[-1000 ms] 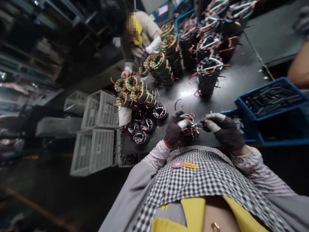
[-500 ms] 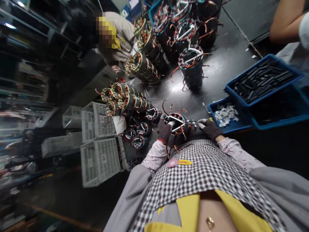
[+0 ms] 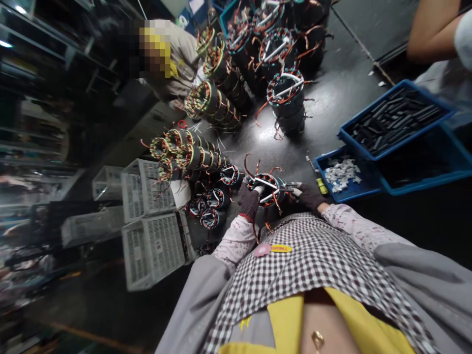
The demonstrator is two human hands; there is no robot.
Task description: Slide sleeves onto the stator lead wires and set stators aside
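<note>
A motor stator (image 3: 272, 197) stands at the table's near edge, with white sleeving across its open top and copper wire ends sticking out. Its left rim is gripped by my left hand (image 3: 250, 200), in a dark glove with pale fingertips. My right hand (image 3: 309, 195), gloved the same way, is closed at the stator's right side. A thin greyish piece (image 3: 290, 187) runs between those fingers and the rim; its kind is too small to tell. Just right of that hand lies a yellow-handled tool (image 3: 322, 187).
Blue trays with white bits (image 3: 342, 174) and black tubes (image 3: 396, 117) stand on the right. More stators (image 3: 285, 101) are at the back, with stacked ones (image 3: 214, 105) on the left. Grey plastic crates (image 3: 153, 250) stand lower left. A co-worker (image 3: 180, 54) sits across; another person's arm (image 3: 433, 29) is upper right.
My right hand has moved left, closer to the stator, leaving the yellow-handled tool more exposed. My left hand keeps its hold. The whole view has shifted slightly.
</note>
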